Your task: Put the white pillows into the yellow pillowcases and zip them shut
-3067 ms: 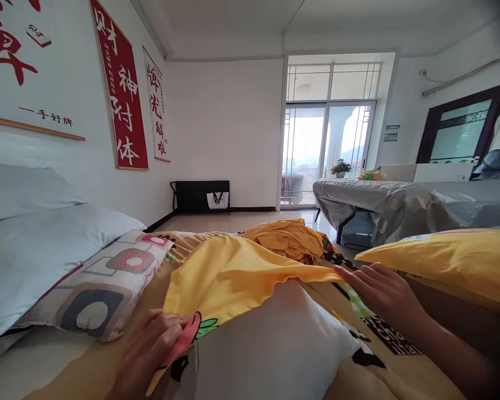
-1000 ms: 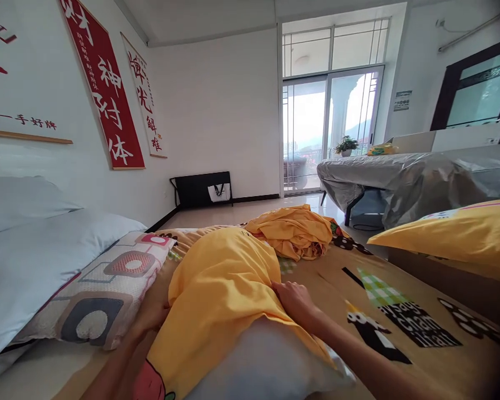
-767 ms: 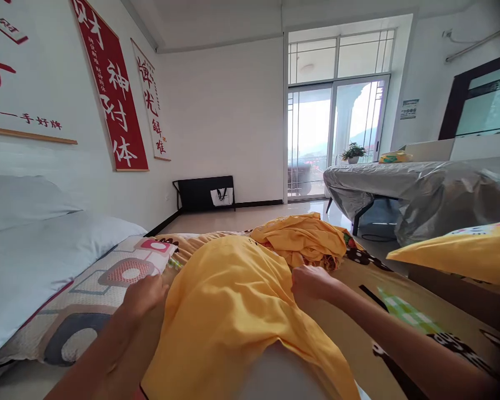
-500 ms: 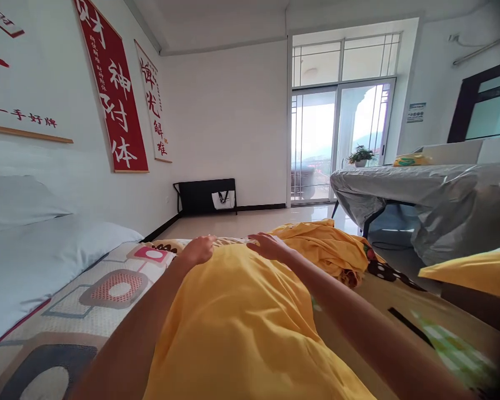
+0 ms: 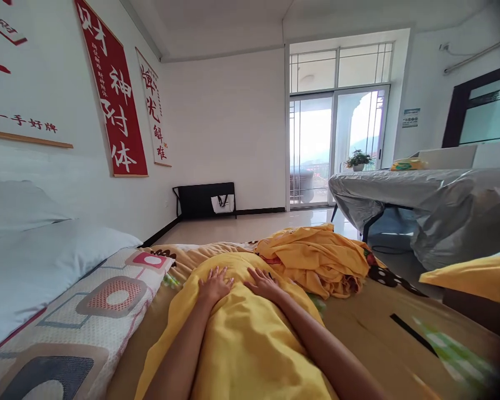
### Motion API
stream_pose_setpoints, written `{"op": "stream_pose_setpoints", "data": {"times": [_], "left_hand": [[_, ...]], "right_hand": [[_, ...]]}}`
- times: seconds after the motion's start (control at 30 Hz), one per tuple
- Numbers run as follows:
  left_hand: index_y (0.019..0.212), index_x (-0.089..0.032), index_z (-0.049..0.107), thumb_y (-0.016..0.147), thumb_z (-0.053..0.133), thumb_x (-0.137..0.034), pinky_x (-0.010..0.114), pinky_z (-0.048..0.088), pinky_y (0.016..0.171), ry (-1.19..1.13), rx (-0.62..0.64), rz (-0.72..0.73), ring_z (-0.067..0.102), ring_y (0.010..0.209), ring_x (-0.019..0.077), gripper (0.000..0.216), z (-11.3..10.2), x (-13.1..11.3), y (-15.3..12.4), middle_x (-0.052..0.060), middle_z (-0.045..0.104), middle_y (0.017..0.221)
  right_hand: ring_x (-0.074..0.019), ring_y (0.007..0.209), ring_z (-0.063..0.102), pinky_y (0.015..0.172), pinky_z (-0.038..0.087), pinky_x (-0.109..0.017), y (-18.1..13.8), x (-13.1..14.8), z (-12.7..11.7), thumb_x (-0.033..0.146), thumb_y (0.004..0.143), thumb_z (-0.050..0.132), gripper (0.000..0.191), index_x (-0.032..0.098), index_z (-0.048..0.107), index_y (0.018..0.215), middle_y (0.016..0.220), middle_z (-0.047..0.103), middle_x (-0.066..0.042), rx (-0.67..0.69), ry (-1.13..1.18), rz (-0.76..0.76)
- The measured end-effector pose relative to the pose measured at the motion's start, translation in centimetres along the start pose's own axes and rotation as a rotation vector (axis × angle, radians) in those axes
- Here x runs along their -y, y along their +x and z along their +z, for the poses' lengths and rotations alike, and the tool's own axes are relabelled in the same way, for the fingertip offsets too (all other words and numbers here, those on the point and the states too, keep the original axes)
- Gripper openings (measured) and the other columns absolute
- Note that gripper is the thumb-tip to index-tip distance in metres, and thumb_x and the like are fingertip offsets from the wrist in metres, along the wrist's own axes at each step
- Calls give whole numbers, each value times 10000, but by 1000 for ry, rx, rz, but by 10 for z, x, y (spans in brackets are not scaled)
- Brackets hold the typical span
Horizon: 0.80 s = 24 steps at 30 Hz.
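A long, puffy yellow fabric bundle point(image 5: 245, 339), which looks like a pillow or bedding in a yellow cover, lies on the bed in front of me. My left hand point(image 5: 215, 285) rests flat on its upper left part, fingers spread. Beside it, on the upper right part, my right hand point(image 5: 263, 283) also lies flat with its fingers apart. Neither hand grips the fabric. Just beyond my right hand, a crumpled orange-yellow cloth point(image 5: 316, 258) is heaped up.
To the left are a patterned pillow point(image 5: 150, 283) and a white pillow point(image 5: 66, 250). The brown bedsheet point(image 5: 358, 344) carries a black strip point(image 5: 413, 334). A plastic-covered table point(image 5: 425, 183) stands at the right, near another yellow fabric item point(image 5: 479, 275).
Both hands have come back toward me from the bundle's far edge and now lie flat on its top. The bundle looks flatter and lower, and the brown sheet shows at its left.
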<state>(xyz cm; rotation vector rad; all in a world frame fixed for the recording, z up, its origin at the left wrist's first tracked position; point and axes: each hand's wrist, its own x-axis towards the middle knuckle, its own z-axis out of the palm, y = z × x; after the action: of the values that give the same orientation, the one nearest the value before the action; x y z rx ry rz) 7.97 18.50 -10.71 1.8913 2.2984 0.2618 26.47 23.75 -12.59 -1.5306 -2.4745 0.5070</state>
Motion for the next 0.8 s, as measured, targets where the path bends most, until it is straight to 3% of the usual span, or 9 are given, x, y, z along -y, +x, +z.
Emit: {"op": "stream_pose_setpoints", "data": {"times": [0.23,0.33,0.43,0.53,0.67,0.8], "left_hand": [[1492,-215,154,835,291,-642,696,212,1023,-65,52,25,127,1412,393,796,-23,-3,-86,156,119,1560],[1500,-233,34,879,270,-533,635,142,1089,-64,10,145,37,1440,306,728,-32,-19,-111,90,26,1578],[1485,-256,169,906,243,-416,570,72,1135,-42,46,301,76,1445,207,606,-32,-31,-131,28,126,1571],[1440,-216,321,901,304,-426,575,45,1136,-8,101,383,151,1434,220,579,-24,-32,-161,61,221,1545],[1441,-322,297,933,286,-477,586,85,1135,-19,71,507,155,1432,224,531,-10,-12,-216,5,227,1540],[1458,-423,64,940,319,-477,523,279,1115,26,-33,746,280,1385,229,579,27,42,-257,-8,287,1499]], "right_hand": [[-300,1397,229,1096,214,-511,-73,6,-31,551,922,296,687,166,219,1486,1511,262,-186,50,39,-48],[-292,1420,146,1101,156,-553,-94,27,-41,517,946,223,612,212,269,1475,1530,235,-149,48,57,-156],[-224,1431,125,1132,120,-482,-113,41,-35,461,953,275,519,301,340,1442,1547,216,-60,90,61,-315],[-211,1429,136,1139,111,-457,-139,32,-16,421,959,297,474,302,415,1402,1547,206,-47,108,56,-430],[-204,1430,119,1150,99,-452,-195,-4,-4,481,964,269,486,325,401,1405,1541,219,-19,106,193,-499],[-182,1419,152,1154,147,-437,-268,-38,-9,488,953,313,466,409,344,1411,1519,264,32,124,335,-492]]}}
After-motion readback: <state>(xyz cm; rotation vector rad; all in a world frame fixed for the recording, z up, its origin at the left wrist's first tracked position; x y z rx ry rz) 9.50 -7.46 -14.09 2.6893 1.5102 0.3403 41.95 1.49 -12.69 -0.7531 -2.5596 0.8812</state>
